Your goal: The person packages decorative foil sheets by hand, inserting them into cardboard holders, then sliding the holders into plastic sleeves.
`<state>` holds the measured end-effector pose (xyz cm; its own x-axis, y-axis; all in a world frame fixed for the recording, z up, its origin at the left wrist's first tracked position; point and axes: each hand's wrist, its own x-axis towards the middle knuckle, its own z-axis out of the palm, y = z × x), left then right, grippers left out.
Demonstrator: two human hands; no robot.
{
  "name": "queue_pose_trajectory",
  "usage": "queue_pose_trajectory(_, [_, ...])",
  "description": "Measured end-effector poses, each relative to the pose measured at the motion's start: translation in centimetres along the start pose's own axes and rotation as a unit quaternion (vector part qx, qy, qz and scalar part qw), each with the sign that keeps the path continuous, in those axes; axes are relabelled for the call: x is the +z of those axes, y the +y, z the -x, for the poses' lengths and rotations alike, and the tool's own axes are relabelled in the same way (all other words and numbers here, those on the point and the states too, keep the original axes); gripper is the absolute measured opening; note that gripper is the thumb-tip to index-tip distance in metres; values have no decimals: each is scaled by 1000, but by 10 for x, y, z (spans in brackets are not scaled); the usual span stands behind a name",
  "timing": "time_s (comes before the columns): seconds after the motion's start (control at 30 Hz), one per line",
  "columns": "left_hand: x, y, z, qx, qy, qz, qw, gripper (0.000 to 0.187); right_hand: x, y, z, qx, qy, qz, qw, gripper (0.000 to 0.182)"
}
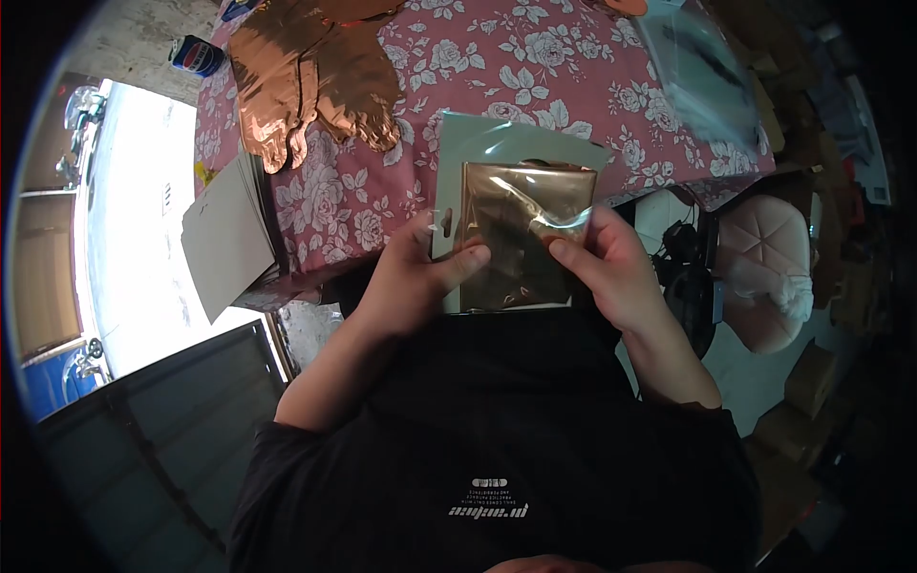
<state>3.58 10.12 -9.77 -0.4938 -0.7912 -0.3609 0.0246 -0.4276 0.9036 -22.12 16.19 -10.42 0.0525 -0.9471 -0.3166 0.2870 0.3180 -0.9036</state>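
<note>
A folded gold-brown foil sheet (527, 215) with a shiny, creased surface is held in front of my chest. Beneath it lies a pale card in a clear plastic sleeve (478, 143), which sticks out beyond the foil at the top and left. My left hand (425, 263) grips the left side, its thumb pressed on the foil. On the opposite side my right hand (611, 263) grips the foil, thumb on top and fingers hidden behind. Flat copper-coloured foil pieces (310, 81) with scalloped ends rest on the table's far left part.
The table has a pink floral cloth (535, 48). A stack of pale cards (229, 239) leans at its left edge, near a blue can (198, 57). Clear plastic sleeves (697, 86) lie at the far right. A cushioned pink seat (764, 253) and cardboard boxes (810, 377) stand to the right.
</note>
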Motion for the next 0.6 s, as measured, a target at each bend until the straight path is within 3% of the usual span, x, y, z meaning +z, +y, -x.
queue_pose_trajectory(0.03, [-2,-2,-1,6,14,23,1000,35,4,-1,0,-47,19,-30,998,39])
queue_pose_trajectory(0.13, [-4,-7,-2,-4,23,77,997,34,-5,-6,1,-35,1,18,999,49])
queue_pose_trajectory(0.27, [-2,-1,1,-11,7,50,999,33,-12,-1,0,21,5,45,999,42])
queue_pose_trajectory(0.37, [-1,0,3,-21,-23,28,999,31,-2,0,4,11,58,124,991,37])
queue_pose_trajectory(0.47, [0,-4,4,-5,7,-3,1000,29,6,-7,9,5,72,171,983,36])
queue_pose_trajectory(0.6, [-5,-7,2,-29,14,26,999,27,-3,0,10,-21,46,175,983,37])
